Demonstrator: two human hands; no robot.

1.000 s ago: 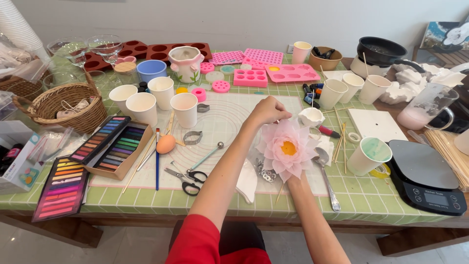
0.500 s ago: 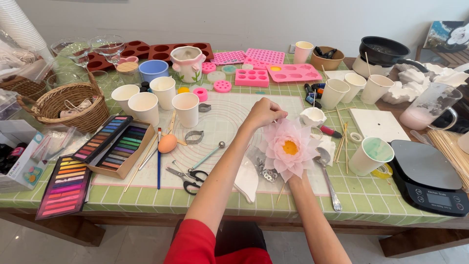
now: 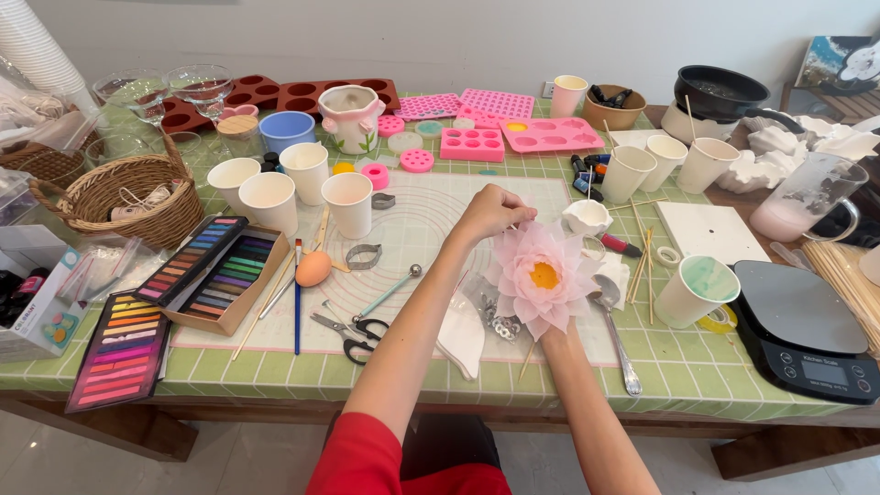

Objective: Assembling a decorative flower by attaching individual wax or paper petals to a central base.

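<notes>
The left grip [image 3: 490, 213] is pinched shut on the top edge of the pale pink many-petalled flower with a yellow centre [image 3: 541, 278], fingertips meeting on an upper petal. The right grip sits under that flower, which covers it entirely; only the wrist shows below the petals, so whether its fingers are curled or spread cannot be told.

Far left of the left grip lie a flat tray of rainbow pastel sticks [image 3: 119, 348] and a cardboard box of more pastels [image 3: 220, 275], with a woven wicker basket [image 3: 119, 197] behind them. Nearer on that side rest an orange egg-shaped piece [image 3: 313, 269], a blue-handled brush [image 3: 297, 302], black-handled scissors [image 3: 346, 332] and three white paper cups [image 3: 302, 188]. All rest on the green checked surface [image 3: 715, 376].

Just right of the flower a metal spoon [image 3: 614, 325] lies lengthwise, touching a folded white cloth. Further right stands a white cup holding mint-green liquid [image 3: 697, 291], then a black digital kitchen scale [image 3: 807, 330]. The clear jug of pink liquid [image 3: 807, 197] is partly cut off by dark items at the frame edge.
</notes>
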